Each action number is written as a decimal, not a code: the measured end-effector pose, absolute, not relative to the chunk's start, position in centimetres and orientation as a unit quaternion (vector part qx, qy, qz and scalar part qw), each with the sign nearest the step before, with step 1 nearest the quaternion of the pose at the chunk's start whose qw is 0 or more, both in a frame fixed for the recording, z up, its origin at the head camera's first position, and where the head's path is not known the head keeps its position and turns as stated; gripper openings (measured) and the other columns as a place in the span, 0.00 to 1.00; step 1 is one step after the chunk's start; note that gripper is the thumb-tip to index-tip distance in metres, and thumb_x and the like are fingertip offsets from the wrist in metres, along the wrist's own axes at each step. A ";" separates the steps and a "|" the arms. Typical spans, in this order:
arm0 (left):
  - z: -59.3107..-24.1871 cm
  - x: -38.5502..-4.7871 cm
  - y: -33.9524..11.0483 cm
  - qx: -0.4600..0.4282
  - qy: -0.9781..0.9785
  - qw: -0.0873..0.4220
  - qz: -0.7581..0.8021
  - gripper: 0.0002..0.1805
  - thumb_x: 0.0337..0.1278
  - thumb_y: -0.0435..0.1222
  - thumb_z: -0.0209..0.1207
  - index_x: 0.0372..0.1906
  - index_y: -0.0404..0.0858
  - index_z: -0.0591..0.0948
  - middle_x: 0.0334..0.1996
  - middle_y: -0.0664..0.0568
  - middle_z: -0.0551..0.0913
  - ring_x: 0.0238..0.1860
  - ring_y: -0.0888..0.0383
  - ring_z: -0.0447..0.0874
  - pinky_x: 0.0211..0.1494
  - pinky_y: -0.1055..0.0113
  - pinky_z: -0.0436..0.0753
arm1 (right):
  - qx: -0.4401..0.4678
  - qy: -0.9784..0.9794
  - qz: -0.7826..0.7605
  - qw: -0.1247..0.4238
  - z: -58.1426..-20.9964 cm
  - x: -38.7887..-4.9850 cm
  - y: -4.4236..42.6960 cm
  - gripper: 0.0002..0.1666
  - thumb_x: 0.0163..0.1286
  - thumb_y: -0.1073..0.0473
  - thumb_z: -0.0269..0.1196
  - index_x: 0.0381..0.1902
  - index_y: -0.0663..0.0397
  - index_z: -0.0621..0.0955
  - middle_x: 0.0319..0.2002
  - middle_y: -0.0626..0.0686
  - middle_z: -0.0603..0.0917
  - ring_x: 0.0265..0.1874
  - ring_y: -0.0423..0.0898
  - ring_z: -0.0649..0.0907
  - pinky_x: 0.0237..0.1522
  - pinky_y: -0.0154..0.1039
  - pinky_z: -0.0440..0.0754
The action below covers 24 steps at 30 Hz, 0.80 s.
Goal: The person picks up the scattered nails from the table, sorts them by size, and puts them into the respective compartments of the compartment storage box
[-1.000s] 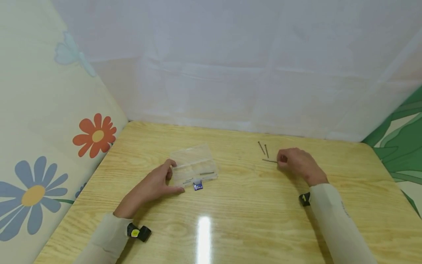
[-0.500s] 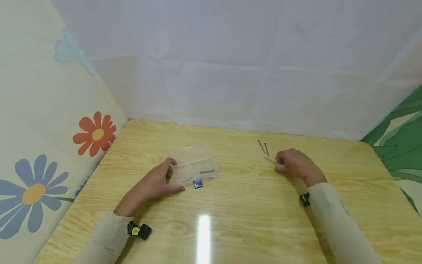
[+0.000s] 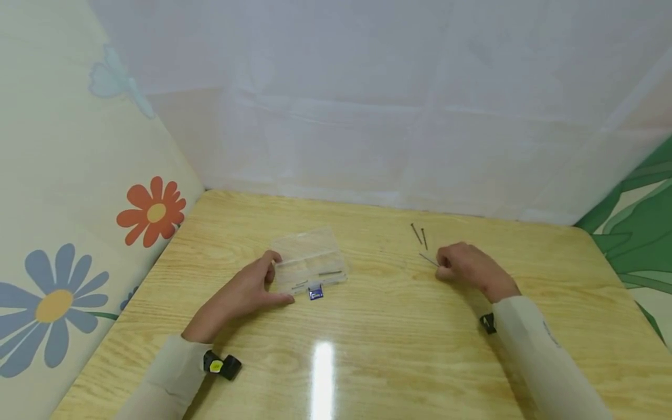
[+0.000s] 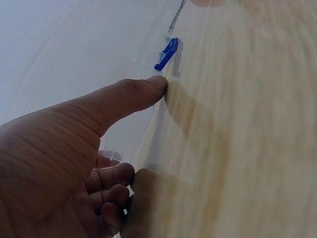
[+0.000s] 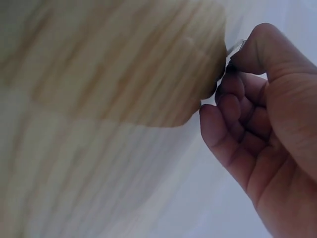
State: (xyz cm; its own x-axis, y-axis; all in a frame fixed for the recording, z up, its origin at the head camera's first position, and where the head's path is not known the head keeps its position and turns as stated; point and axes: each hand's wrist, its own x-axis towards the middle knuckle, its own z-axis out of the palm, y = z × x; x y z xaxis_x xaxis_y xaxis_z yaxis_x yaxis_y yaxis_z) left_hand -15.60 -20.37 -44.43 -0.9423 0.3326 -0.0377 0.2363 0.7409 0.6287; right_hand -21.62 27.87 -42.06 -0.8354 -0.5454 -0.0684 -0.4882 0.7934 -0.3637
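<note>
My left hand (image 3: 249,289) grips the left side of a clear plastic box (image 3: 310,245), its thumb at the front edge and its fingers curled at the side. The box lies with its lid laid back. Several thin nails (image 3: 329,273) rest in its front part. A blue latch (image 3: 315,291) sits on the front edge and shows beyond my thumb in the left wrist view. To the right, my right hand (image 3: 472,269) pinches a nail (image 3: 429,259) between thumb and fingertips. Its shaft points away to the left; the end inside my fingers is hidden.
Two more nails (image 3: 416,234) lie on the wooden table (image 3: 367,344), just beyond my right hand. A white cloth (image 3: 367,146) hangs along the table's back edge. Flower-printed cloth (image 3: 63,175) stands at the left, green leaf print (image 3: 635,233) at the right.
My right hand has shifted slightly left and toward me with the nail, whose free end has swung from level to slanting. My left hand and the box have stayed in place.
</note>
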 end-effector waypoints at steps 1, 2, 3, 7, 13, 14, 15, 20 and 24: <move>-44.4 -15.6 -20.4 0.153 0.930 0.074 0.326 0.46 0.47 0.51 0.79 0.63 0.33 0.68 0.33 0.49 0.70 0.30 0.56 0.67 0.33 0.62 0.68 | -0.278 0.942 -0.168 0.083 -42.0 -21.5 27.8 0.10 0.64 0.65 0.66 0.28 0.48 0.76 0.24 0.44 0.72 0.25 0.41 0.71 0.30 0.40 0.69; -44.4 -15.6 -20.3 0.152 0.930 0.075 0.327 0.46 0.47 0.51 0.79 0.63 0.33 0.68 0.33 0.49 0.70 0.30 0.56 0.67 0.33 0.62 0.68 | -0.281 0.941 -0.169 0.082 -42.0 -21.4 27.7 0.10 0.64 0.65 0.66 0.28 0.48 0.76 0.24 0.44 0.72 0.24 0.41 0.70 0.30 0.40 0.69; -44.4 -15.6 -20.3 0.152 0.929 0.076 0.328 0.46 0.47 0.51 0.79 0.63 0.33 0.68 0.33 0.49 0.70 0.30 0.55 0.67 0.33 0.62 0.68 | -0.284 0.940 -0.170 0.079 -42.0 -21.4 27.6 0.10 0.65 0.65 0.66 0.28 0.48 0.76 0.24 0.44 0.72 0.24 0.41 0.70 0.30 0.40 0.69; -44.4 -15.6 -20.3 0.151 0.929 0.077 0.330 0.45 0.47 0.51 0.79 0.62 0.33 0.68 0.33 0.49 0.70 0.30 0.55 0.67 0.32 0.62 0.68 | -0.295 0.938 -0.171 0.065 -41.8 -21.0 27.0 0.11 0.65 0.66 0.65 0.28 0.46 0.76 0.23 0.43 0.71 0.24 0.40 0.70 0.30 0.39 0.68; -44.4 -15.5 -20.3 0.150 0.929 0.076 0.331 0.45 0.47 0.51 0.79 0.62 0.33 0.68 0.33 0.49 0.70 0.30 0.56 0.67 0.32 0.63 0.68 | -0.316 0.931 -0.179 0.038 -41.2 -20.6 25.3 0.13 0.63 0.68 0.63 0.26 0.45 0.75 0.23 0.42 0.70 0.24 0.40 0.70 0.30 0.39 0.69; -44.4 -15.5 -20.4 0.149 0.929 0.076 0.330 0.45 0.47 0.51 0.79 0.62 0.33 0.68 0.33 0.49 0.70 0.30 0.56 0.67 0.32 0.63 0.68 | -0.318 0.930 -0.181 0.038 -41.0 -20.5 24.9 0.13 0.63 0.68 0.64 0.27 0.45 0.74 0.23 0.42 0.70 0.24 0.40 0.70 0.29 0.39 0.69; -44.4 -15.5 -20.4 0.149 0.929 0.077 0.330 0.45 0.47 0.51 0.79 0.62 0.33 0.68 0.33 0.49 0.70 0.30 0.56 0.67 0.32 0.63 0.68 | -0.320 0.929 -0.181 0.039 -40.9 -20.5 24.5 0.13 0.63 0.68 0.64 0.27 0.45 0.74 0.23 0.42 0.70 0.24 0.40 0.70 0.29 0.39 0.69; -44.3 -15.5 -20.4 0.150 0.930 0.074 0.327 0.45 0.47 0.52 0.78 0.62 0.33 0.68 0.33 0.50 0.70 0.30 0.56 0.67 0.32 0.62 0.68 | -0.327 0.925 -0.189 0.045 -40.4 -20.5 22.4 0.11 0.63 0.67 0.63 0.27 0.45 0.74 0.22 0.43 0.70 0.24 0.40 0.70 0.30 0.40 0.69; -44.3 -15.6 -20.4 0.151 0.931 0.074 0.325 0.45 0.47 0.52 0.78 0.62 0.33 0.68 0.33 0.50 0.70 0.30 0.56 0.68 0.32 0.62 0.68 | -0.340 0.918 -0.198 0.044 -40.4 -20.7 20.6 0.11 0.62 0.67 0.62 0.27 0.45 0.74 0.23 0.42 0.70 0.24 0.40 0.70 0.31 0.40 0.70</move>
